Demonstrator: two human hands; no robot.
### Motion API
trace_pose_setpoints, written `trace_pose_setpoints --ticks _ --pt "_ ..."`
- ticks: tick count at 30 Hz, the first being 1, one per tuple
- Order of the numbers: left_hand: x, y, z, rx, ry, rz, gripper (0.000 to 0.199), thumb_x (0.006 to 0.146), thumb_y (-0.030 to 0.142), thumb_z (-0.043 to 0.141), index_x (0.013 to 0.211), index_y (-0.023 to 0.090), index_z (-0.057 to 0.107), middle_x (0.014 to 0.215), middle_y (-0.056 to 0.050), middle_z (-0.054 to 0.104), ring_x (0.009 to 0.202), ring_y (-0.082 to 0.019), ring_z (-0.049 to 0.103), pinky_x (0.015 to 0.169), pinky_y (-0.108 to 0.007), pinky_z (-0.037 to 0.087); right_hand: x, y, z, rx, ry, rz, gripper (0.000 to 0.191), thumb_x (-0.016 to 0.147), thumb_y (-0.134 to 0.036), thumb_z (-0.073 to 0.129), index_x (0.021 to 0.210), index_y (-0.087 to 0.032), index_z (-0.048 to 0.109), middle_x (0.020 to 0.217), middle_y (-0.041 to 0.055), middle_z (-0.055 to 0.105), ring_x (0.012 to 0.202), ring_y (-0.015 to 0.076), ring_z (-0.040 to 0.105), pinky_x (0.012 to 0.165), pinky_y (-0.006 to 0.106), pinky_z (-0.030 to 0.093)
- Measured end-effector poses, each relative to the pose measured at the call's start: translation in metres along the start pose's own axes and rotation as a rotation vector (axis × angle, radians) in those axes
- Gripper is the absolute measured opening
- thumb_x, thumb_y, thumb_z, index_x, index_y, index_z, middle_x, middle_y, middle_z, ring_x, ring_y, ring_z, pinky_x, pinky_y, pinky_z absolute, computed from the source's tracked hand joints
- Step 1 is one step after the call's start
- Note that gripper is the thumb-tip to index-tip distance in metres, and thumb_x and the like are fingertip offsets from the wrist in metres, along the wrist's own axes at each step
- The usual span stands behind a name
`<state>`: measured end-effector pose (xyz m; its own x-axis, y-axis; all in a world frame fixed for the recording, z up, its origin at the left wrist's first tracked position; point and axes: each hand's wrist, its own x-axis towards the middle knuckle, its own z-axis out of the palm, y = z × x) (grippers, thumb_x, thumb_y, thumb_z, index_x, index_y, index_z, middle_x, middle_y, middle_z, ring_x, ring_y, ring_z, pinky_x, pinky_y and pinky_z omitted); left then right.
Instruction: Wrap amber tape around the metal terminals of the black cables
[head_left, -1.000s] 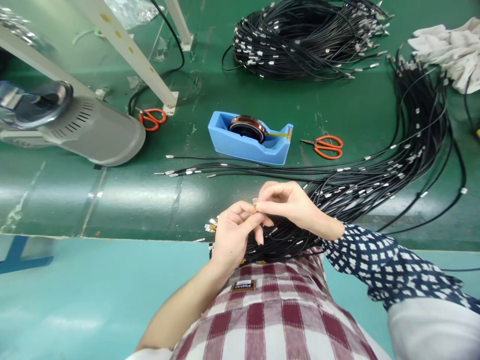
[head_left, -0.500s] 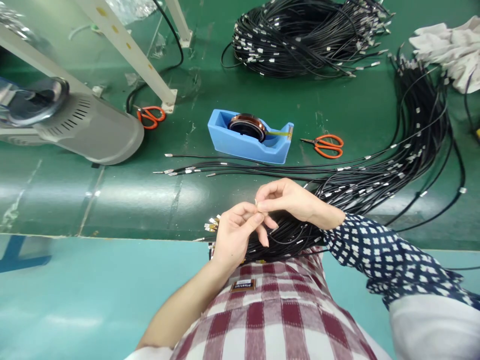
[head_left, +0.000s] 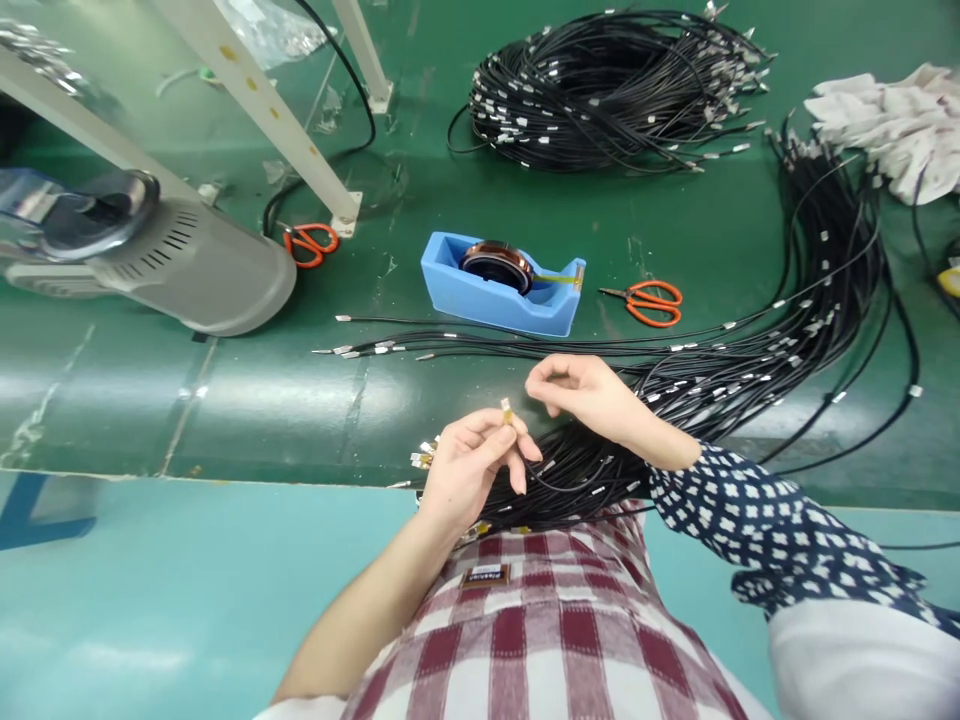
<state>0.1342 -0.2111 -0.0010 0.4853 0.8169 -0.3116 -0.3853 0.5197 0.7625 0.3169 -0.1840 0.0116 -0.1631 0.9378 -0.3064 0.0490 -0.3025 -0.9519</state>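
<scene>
My left hand [head_left: 466, 465] pinches a cable end [head_left: 507, 410] between thumb and forefinger; its tip is pale with a yellowish band below. To the right, my right hand [head_left: 589, 392] is apart from it, thumb and fingertips pressed together; anything between them is too small to make out. Under both hands lies a bundle of black cables [head_left: 577, 478] at the table edge, running right and up. A blue tape dispenser [head_left: 502, 300] with a roll of amber tape [head_left: 496, 265] stands beyond the hands. Orange-handled scissors [head_left: 654, 302] lie right of the dispenser.
A large coil of black cables [head_left: 600, 95] lies at the back. White cloth gloves [head_left: 892, 125] are at the far right. A grey machine [head_left: 202, 265] stands at the left beside a second pair of orange scissors [head_left: 311, 245] and white metal legs [head_left: 300, 140].
My right hand has parted from my left and moved slightly right. The cable tip in my left hand now shows. The whole view has shifted slightly.
</scene>
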Motion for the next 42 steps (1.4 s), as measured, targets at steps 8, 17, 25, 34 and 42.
trace_pose_setpoints --ticks 8,17,25,34,42 --pt "-0.004 0.000 0.001 0.085 0.040 -0.030 0.027 0.079 0.034 0.074 0.085 0.015 0.055 0.067 -0.004 0.072 0.038 -0.011 0.059 0.041 -0.020 0.043 -0.003 -0.011 0.016 0.033 -0.122 -0.128 0.024 0.077 -0.038 0.073 0.075 -0.014 0.067 0.077 0.0014 0.062 0.067 0.0112 0.056 0.065 0.026 0.048" --pt "-0.012 0.002 -0.010 0.297 0.169 0.007 0.028 0.088 0.039 0.063 0.076 0.013 0.062 0.065 -0.004 0.071 0.035 -0.009 0.054 0.039 -0.020 0.037 0.023 -0.001 0.003 -0.892 0.019 -0.370 0.020 0.095 -0.028 0.054 0.101 -0.016 0.068 0.102 0.0089 0.066 0.086 0.0182 0.062 0.075 0.030 0.046" --pt "-0.018 -0.001 -0.027 1.040 0.428 0.361 0.034 0.083 0.031 0.067 0.054 0.019 0.054 0.055 0.001 0.050 0.054 -0.012 0.042 0.056 -0.025 0.033 0.045 0.000 0.008 -1.449 0.120 -0.324 0.018 0.097 -0.022 0.046 0.095 -0.014 0.062 0.097 0.0119 0.065 0.076 0.0214 0.063 0.057 0.030 0.035" --pt "-0.003 0.025 -0.033 0.596 0.394 0.269 0.022 0.080 0.034 0.071 0.091 0.016 0.069 0.076 -0.003 0.066 0.057 -0.011 0.052 0.057 -0.024 0.041 -0.005 -0.006 -0.014 -1.006 -0.011 -0.528 0.020 0.098 -0.024 0.046 0.109 -0.018 0.061 0.103 0.0086 0.066 0.083 0.0176 0.065 0.072 0.029 0.050" --pt "0.011 0.040 -0.027 -0.034 0.317 0.291 0.028 0.085 0.037 0.067 0.093 0.010 0.065 0.080 -0.008 0.073 0.051 -0.009 0.061 0.050 -0.021 0.047 -0.043 0.010 -0.018 -1.089 -0.290 -0.466 0.018 0.097 -0.023 0.044 0.097 -0.020 0.062 0.087 0.0052 0.062 0.066 0.0142 0.060 0.060 0.026 0.046"
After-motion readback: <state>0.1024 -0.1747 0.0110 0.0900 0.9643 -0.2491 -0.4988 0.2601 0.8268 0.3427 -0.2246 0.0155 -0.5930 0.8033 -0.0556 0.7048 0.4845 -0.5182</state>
